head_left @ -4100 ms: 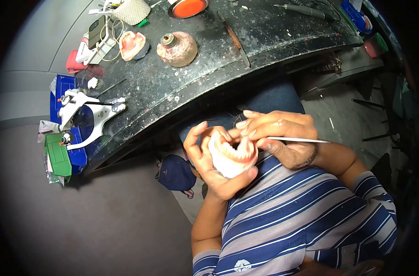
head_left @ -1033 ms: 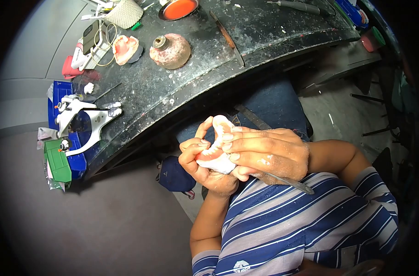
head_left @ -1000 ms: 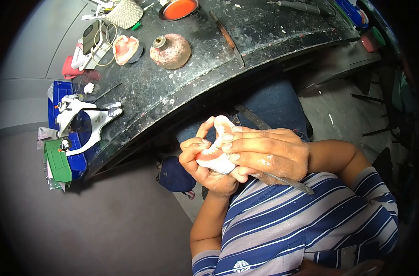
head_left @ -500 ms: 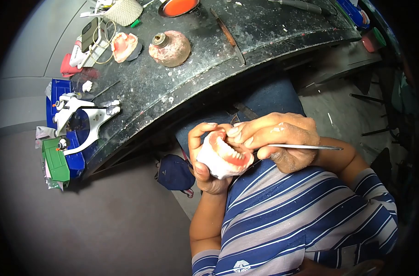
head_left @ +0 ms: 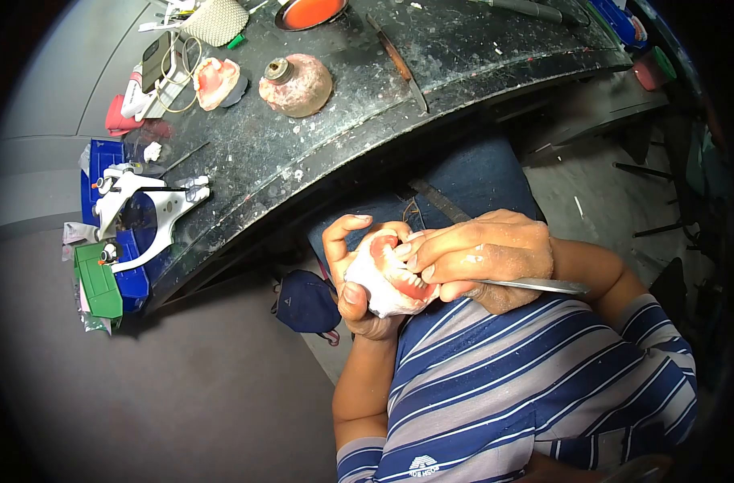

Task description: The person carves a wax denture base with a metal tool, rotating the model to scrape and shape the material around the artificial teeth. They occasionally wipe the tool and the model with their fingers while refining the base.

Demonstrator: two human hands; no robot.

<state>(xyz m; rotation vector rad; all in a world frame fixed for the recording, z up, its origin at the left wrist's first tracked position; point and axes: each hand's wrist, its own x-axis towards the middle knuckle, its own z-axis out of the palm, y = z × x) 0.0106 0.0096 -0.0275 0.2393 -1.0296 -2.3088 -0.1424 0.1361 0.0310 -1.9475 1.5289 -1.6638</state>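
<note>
While the person sits close to the curved dark workbench (head_left: 431,80), both hands work over the lap, just near of the bench edge. The left hand (head_left: 352,278) is curled around a white plaster dental cast (head_left: 381,283) carrying a pink wax denture with a row of teeth; the thumb sits low on the cast and the fingers wrap its left and far side. The right hand (head_left: 486,258) is closed on a thin metal instrument (head_left: 536,285), whose handle projects to the right across the striped shirt (head_left: 536,378); its fingertips rest on the cast at the teeth, and the working tip is hidden behind the fingers. On the bench, far and left of the hands, stand a rounded pink-stained lump with a metal cap (head_left: 297,83) and a second pink denture on a cast (head_left: 216,82), the two well apart from the held cast. An orange bowl (head_left: 309,11) lies at the far edge. A white articulator (head_left: 145,205) lies at the left end of the bench over blue trays (head_left: 113,161), with a green box (head_left: 98,283) just near of them. A dark pouch (head_left: 305,303) lies on the floor below the left hand.
</note>
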